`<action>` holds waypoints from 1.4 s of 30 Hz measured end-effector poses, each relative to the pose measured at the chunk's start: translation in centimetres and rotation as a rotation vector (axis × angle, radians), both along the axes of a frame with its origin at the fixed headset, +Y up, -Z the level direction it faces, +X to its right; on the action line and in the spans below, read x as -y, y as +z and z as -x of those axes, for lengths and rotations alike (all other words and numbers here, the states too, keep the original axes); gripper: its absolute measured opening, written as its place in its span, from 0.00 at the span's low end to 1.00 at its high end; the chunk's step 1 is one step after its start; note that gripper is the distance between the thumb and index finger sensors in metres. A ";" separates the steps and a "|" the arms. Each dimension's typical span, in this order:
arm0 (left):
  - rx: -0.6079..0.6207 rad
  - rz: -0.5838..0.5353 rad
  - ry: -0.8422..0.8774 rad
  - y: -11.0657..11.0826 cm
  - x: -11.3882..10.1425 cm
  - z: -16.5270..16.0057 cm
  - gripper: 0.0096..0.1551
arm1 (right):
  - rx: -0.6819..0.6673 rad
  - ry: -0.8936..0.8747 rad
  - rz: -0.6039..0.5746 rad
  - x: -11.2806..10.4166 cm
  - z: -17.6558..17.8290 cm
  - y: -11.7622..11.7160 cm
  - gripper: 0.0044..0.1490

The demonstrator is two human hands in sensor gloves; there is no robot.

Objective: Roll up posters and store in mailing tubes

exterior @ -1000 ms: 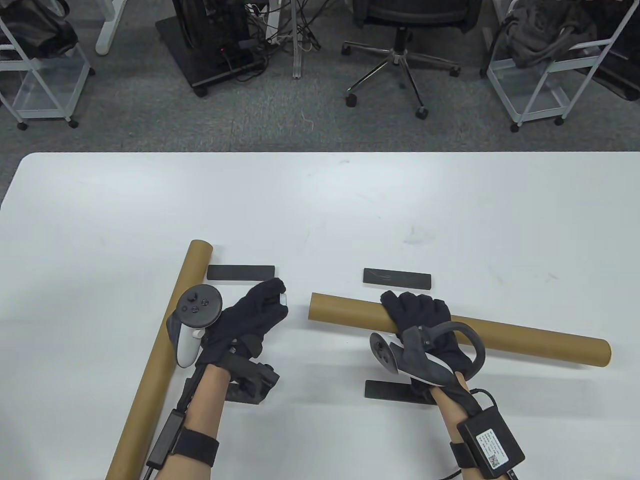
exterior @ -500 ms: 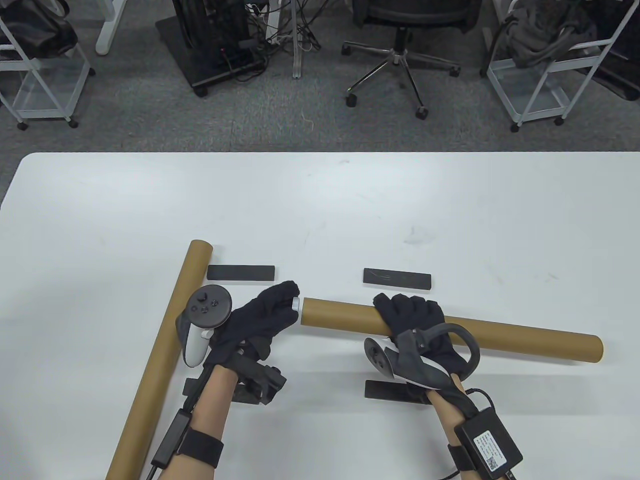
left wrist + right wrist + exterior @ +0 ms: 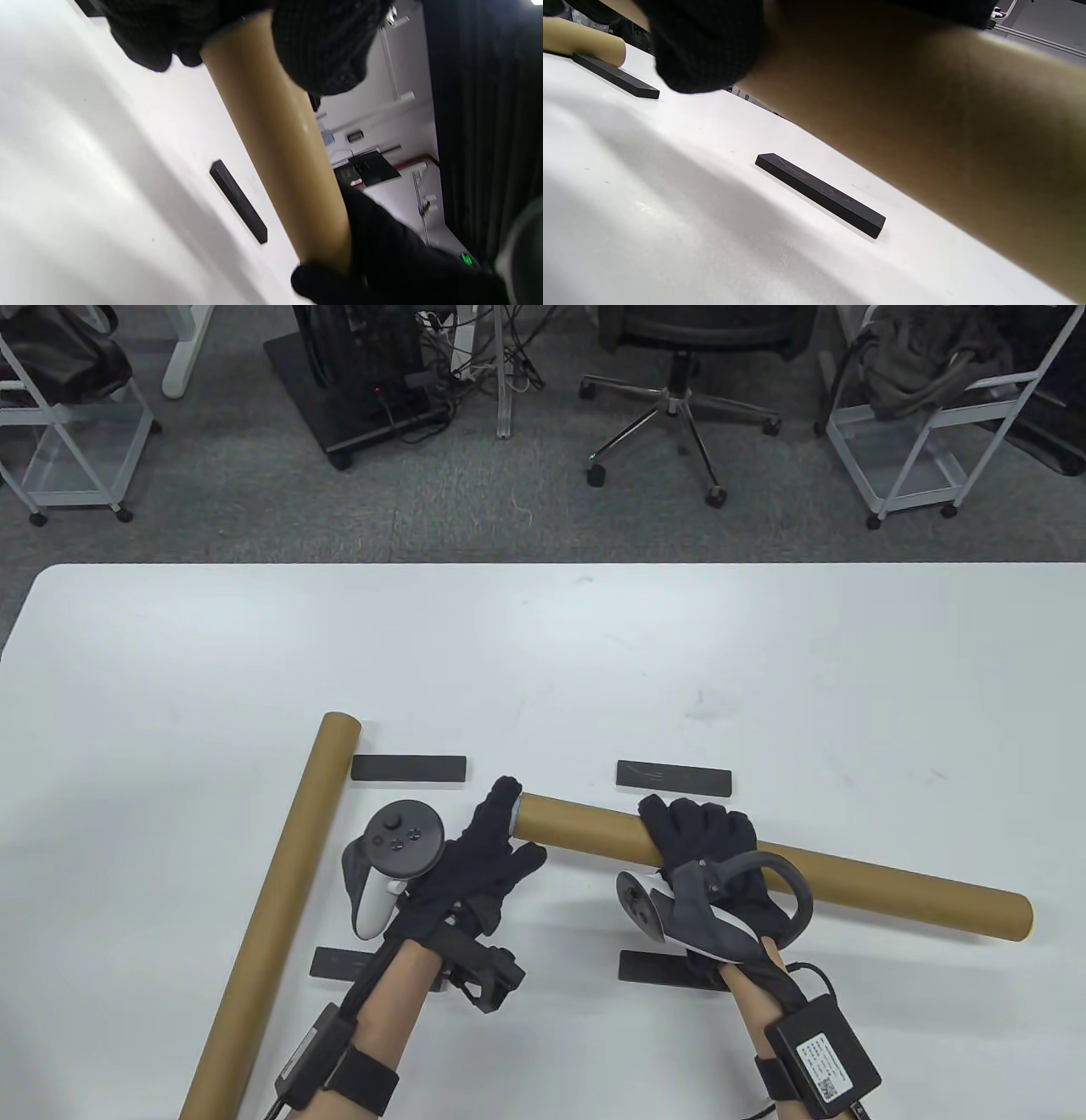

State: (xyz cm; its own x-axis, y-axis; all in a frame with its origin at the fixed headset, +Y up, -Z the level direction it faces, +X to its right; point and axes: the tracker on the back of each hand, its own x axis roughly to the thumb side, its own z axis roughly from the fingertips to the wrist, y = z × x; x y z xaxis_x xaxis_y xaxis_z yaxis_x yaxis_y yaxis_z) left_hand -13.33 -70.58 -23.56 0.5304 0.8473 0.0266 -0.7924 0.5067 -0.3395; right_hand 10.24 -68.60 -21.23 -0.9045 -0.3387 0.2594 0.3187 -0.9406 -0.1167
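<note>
- white table (image 3: 543, 645) fills lower two-thirds of table view; office floor, chair, carts along top edge
- long mailing tube (image 3: 263, 916) lies lower left, long axis running from frame bottom up and slightly right; neither hand on it
- second mailing tube (image 3: 891, 886) lies centre to lower right, long axis nearly left-right, right end lower; wrist views suggest it is raised off the table
- right hand (image 3: 708, 848) wraps over second mailing tube left of its middle, fingers curled round it, holding
- left hand (image 3: 484, 861) at the tube's left end, fingers part spread, fingertips on the end, a white cap (image 3: 514, 814) seemingly pressed there; left hand is the nearer to that end
- four black bars, e.g. (image 3: 409, 768), flat on table near the hands
- no poster visible
</note>
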 end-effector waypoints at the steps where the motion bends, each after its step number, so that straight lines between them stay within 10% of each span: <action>1: 0.031 -0.021 -0.034 0.1 -0.1 -0.4 0.53 | 0.001 0.007 -0.005 0.0 -0.1 0.0 0.51; 13: 0.074 -0.057 -0.073 -0.5 -0.8 2.2 0.53 | 0.032 0.015 0.037 0.2 -1.0 -0.2 0.52; 22: -0.126 -0.315 -0.589 -0.9 -2.0 6.6 0.50 | 0.038 0.011 0.042 0.4 -1.4 -0.2 0.52; 26: -0.205 -0.448 -1.081 -1.0 -1.6 7.2 0.51 | 0.042 0.018 0.056 0.5 -1.3 -0.3 0.52; 42: -0.185 -0.335 -1.088 -1.5 -0.3 7.2 0.51 | 0.181 0.018 0.130 -0.6 -2.8 -2.4 0.52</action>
State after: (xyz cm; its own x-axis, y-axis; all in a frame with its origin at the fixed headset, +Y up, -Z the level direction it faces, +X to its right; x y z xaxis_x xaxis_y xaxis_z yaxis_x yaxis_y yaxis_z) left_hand -20.57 -70.29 -25.03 0.9954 -0.0955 0.0094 0.0953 0.9953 0.0165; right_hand 12.99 -67.99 -23.65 -0.9345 -0.3290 0.1361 0.3399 -0.9381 0.0660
